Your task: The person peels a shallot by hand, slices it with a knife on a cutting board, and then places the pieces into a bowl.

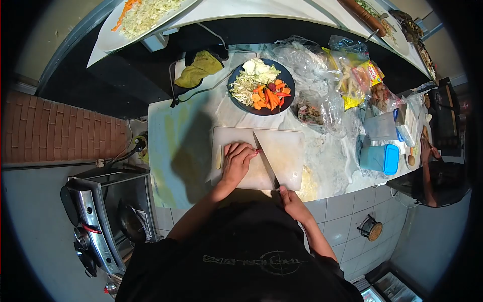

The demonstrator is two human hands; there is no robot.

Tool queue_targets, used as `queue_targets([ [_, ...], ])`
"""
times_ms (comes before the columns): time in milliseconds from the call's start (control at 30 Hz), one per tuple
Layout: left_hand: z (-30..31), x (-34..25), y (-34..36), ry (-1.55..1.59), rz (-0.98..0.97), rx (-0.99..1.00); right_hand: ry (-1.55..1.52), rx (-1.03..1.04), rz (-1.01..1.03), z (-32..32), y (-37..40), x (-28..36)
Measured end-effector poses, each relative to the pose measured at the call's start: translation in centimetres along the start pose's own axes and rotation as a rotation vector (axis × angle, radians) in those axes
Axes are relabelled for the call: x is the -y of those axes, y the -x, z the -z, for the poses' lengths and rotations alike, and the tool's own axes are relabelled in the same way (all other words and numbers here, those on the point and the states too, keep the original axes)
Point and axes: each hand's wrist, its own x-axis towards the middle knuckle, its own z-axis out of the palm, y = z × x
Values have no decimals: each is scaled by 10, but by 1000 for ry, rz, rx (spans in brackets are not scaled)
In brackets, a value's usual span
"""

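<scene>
My left hand (238, 160) rests on the white cutting board (221, 137), its fingers curled and closed on a small red vegetable piece (258, 151), mostly hidden under the fingertips. In my right hand (293, 202) is the handle of a long kitchen knife (266, 162). The blade lies slantwise over the board, its upper part right beside the red piece. Beyond the board stands a dark plate (236, 106) bearing bean sprouts, pale cabbage leaves, sliced carrots and red chillies.
Plastic bags (329, 113) and yellow packets (352, 100) lie right of the plate. A blue-lidded container (375, 158) stands farther right, near another person's hand (428, 150). A green cloth (200, 69) and cable lie back left. Above, a shelf holds a plate of shredded vegetables (188, 4).
</scene>
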Motion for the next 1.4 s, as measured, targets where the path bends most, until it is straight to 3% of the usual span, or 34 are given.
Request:
queue_targets([
  [100, 2, 0, 0, -4, -6, 29, 78, 40, -47, -2, -2, 2],
  [167, 0, -1, 0, -34, -4, 30, 165, -93, 58, -5, 7, 25],
  [367, 0, -6, 2, -81, 5, 18, 381, -271, 124, -21, -1, 13],
  [567, -2, -3, 3, -14, -18, -36, 567, -339, 118, -18, -6, 5],
  [933, -8, -2, 0, 45, 34, -101, 526, -358, 209, 7, 4, -16],
  [1033, 6, -14, -4, 150, 144, -107, 373, -369, 262, 19, 10, -21],
  [1100, 19, -23, -6, 439, 412, -22, 312, -398, 223, 29, 17, -18],
  [1133, 23, -25, -6, 435, 412, -25, 311, -396, 227, 32, 17, -17],
  [1200, 34, -28, -4, 892, 406, -35, 370, -532, 270, 38, 18, -17],
  [1267, 46, -34, -3, 933, 412, -10, 485, -562, 253, 42, 14, -24],
  [1333, 53, -38, -2, 1056, 433, 34, 580, -687, 362, 42, 12, -20],
  [1400, 56, -44, -1, 1074, 411, 34, 599, -662, 344, 41, 11, -19],
])
